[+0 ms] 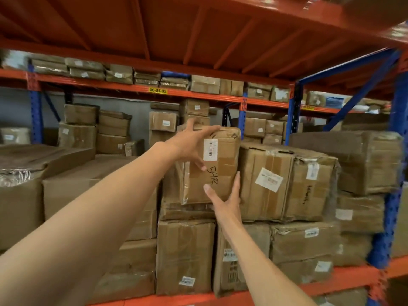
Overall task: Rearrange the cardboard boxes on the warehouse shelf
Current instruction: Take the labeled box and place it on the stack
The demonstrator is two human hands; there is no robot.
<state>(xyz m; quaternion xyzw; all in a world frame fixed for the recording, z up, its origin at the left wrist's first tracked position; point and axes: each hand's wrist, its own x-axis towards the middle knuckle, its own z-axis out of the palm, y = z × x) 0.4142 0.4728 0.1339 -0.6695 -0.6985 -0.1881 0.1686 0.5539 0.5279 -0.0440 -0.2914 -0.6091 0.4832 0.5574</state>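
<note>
Head cam has me reaching up with both arms at the taped cardboard box sitting mid-frame on top of the stack. It's got a white barcode label near its top and some black marker scrawl under that. My left hand comes in from the lower left and is clamped over the box's upper left corner, fingers spread along the top edge, thumb pressing the front face. My right hand is under the lower right corner, fingers up the right side and thumb on the front, so both hands are gripping it. The box rests on a flatter carton and sits tight against the big crumpled box to its right. More boxes fill the orange and blue shelf below and left of centre. Farther racks in the upper half are stacked with parcels, with a yellow tag on one beam.
</note>
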